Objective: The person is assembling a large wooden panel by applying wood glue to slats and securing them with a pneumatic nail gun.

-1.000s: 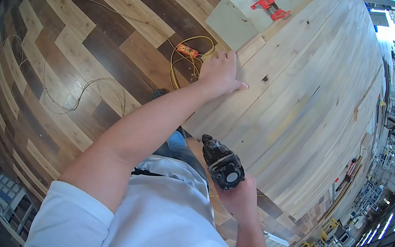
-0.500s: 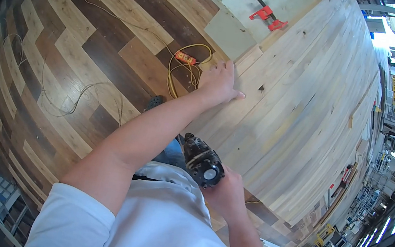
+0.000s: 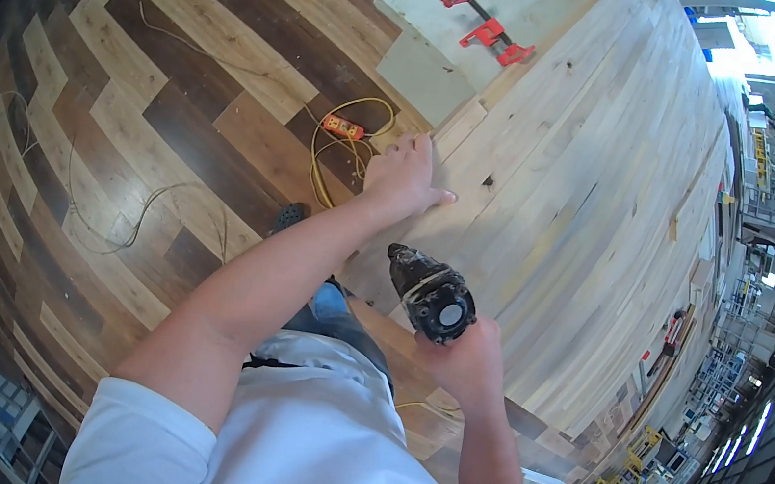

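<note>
A broad tabletop-like panel of pale wood strips (image 3: pixel 559 217) stretches away to the right. My left hand (image 3: pixel 404 177) rests on its left edge, thumb pointing inward over the wood and fingers extended along the rim. In my right hand (image 3: pixel 465 357) is a dark, worn power drill (image 3: pixel 432 293), gripped by its handle. The drill's nose points toward the panel's near left edge; any bit at its tip is too small to make out. The handle lies mostly hidden beneath the drill body and my fingers.
Beyond my left hand, a red bar clamp (image 3: pixel 488 33) lies on a pale greenish board (image 3: pixel 431 75). An orange outlet box (image 3: pixel 343 127) with a coiled yellow cord sits on the patterned wood floor (image 3: pixel 158 111). Thin cables trail at left. Tools (image 3: pixel 666 336) lie along the panel's far right side.
The drill in my right hand has moved rightward and up, over the panel's near edge. My left hand keeps its place on the rim; the whole view has shifted slightly.
</note>
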A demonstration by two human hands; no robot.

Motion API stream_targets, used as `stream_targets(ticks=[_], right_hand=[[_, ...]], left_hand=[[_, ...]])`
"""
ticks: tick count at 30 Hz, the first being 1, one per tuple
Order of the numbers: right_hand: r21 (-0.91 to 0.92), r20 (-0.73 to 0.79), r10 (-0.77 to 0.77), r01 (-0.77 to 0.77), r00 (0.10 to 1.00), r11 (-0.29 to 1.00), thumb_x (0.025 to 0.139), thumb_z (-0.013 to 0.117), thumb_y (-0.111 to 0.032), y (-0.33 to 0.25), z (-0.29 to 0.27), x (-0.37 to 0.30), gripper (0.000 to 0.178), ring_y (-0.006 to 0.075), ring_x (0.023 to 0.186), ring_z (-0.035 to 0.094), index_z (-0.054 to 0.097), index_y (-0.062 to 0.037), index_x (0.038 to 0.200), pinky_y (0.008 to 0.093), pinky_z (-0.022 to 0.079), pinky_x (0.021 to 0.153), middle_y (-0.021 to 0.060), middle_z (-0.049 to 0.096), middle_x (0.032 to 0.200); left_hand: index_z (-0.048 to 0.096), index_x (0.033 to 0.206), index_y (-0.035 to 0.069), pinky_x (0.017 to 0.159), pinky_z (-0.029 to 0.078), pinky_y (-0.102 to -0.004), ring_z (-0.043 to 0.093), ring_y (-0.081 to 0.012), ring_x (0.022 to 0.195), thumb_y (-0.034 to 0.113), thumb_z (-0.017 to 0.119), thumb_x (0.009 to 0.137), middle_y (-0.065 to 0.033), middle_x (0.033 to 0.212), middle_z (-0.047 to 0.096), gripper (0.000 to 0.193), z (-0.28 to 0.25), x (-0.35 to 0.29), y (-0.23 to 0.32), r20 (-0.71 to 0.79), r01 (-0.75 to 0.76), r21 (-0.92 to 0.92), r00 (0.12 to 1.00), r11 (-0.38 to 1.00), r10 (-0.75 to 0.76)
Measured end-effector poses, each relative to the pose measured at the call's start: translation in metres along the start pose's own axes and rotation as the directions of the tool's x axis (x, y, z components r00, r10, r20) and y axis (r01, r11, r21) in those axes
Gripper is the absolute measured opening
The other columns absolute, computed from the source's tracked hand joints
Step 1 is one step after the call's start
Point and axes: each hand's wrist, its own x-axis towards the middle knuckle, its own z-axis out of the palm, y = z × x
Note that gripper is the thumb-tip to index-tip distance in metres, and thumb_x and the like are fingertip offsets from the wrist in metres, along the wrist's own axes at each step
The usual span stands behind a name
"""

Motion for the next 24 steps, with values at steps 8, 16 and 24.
stream_targets(ticks=[8, 16, 24], right_hand=[[0.115, -0.164, 0.200, -0.183, 0.966, 0.976, 0.068, 0.069, -0.012, 0.016, -0.025, 0.013, 0.020, 0.0414, 0.073, 0.061, 0.065, 0.0010, 0.083, 0.0410, 0.051, 0.063, 0.0224, 0.063, 0.073], [0.101, -0.054, 0.127, -0.122, 0.990, 0.987, 0.069, 0.071, -0.013, -0.006, -0.007, 0.018, 0.022, 0.0424, 0.080, 0.061, 0.064, 0.0016, 0.084, 0.0429, 0.051, 0.069, 0.0234, 0.064, 0.080], [0.013, -0.112, 0.028, -0.026, 0.993, 1.000, 0.071, 0.069, -0.011, -0.013, 0.002, 0.021, 0.017, 0.0431, 0.074, 0.059, 0.065, 0.0017, 0.082, 0.0409, 0.050, 0.063, 0.0221, 0.063, 0.073]], left_hand=[[0.041, 0.124, 0.002, 0.091, 0.047, -0.0467, 0.053, -0.0341, 0.118, 0.048, 0.068, 0.080, -0.0189, 0.129, 0.050, 0.069, -0.001, 0.003, -0.016, 0.054, 0.019, 0.013, 0.998, 1.000, -0.020], [0.037, 0.128, 0.001, 0.094, 0.046, -0.0482, 0.052, -0.0353, 0.120, 0.041, 0.065, 0.084, -0.0215, 0.135, 0.047, 0.065, -0.009, 0.008, -0.006, 0.159, 0.062, 0.031, 0.985, 0.998, -0.066], [0.037, 0.127, -0.001, 0.093, 0.047, -0.0482, 0.054, -0.0369, 0.116, 0.038, 0.066, 0.085, -0.0220, 0.128, 0.049, 0.064, -0.012, 0.008, -0.006, 0.162, 0.030, 0.033, 0.986, 0.999, -0.034]])
